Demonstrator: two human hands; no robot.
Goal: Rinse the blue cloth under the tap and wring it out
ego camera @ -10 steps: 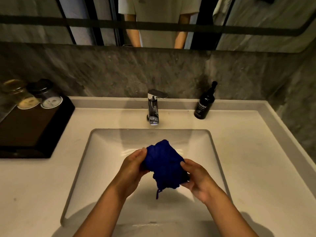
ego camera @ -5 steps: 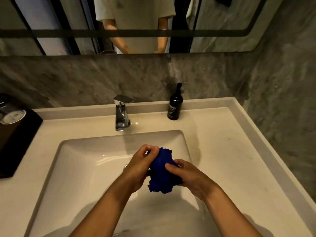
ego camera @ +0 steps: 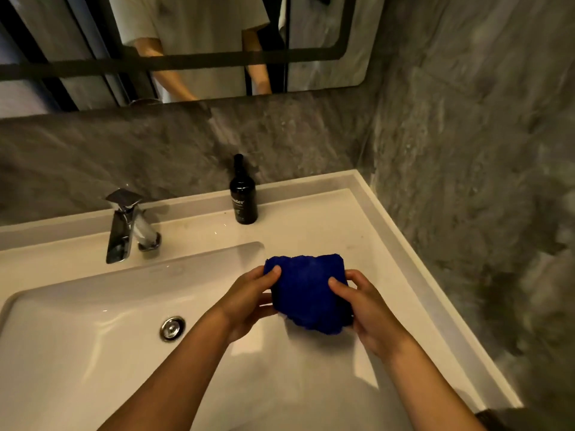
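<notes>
- Grey stone walls [ego camera: 451, 181] and a mirror [ego camera: 186, 42] back a white counter [ego camera: 326, 219] with a sunken sink [ego camera: 77, 321].
- Head view: the blue cloth [ego camera: 308, 290] is bunched above the sink's right edge, held between both hands.
- Left hand [ego camera: 249, 301] grips its left side, thumb on top.
- Right hand [ego camera: 367, 309] clasps the right side, fingers curled around it.
- The tap [ego camera: 124, 225] stands well to the left, with no water visible.
- A dark bottle [ego camera: 243, 194] stands upright by the wall.
- A metal drain [ego camera: 172, 328] sits in the basin.

I log: blue cloth [ego camera: 306, 290], bunched, clamped in the left hand [ego camera: 249, 301] grip and the right hand [ego camera: 370, 309] grip, above the basin's [ego camera: 77, 321] right edge. Chrome tap [ego camera: 124, 225] well left; dark pump bottle [ego camera: 243, 194] on the white surface [ego camera: 314, 225] behind.
</notes>
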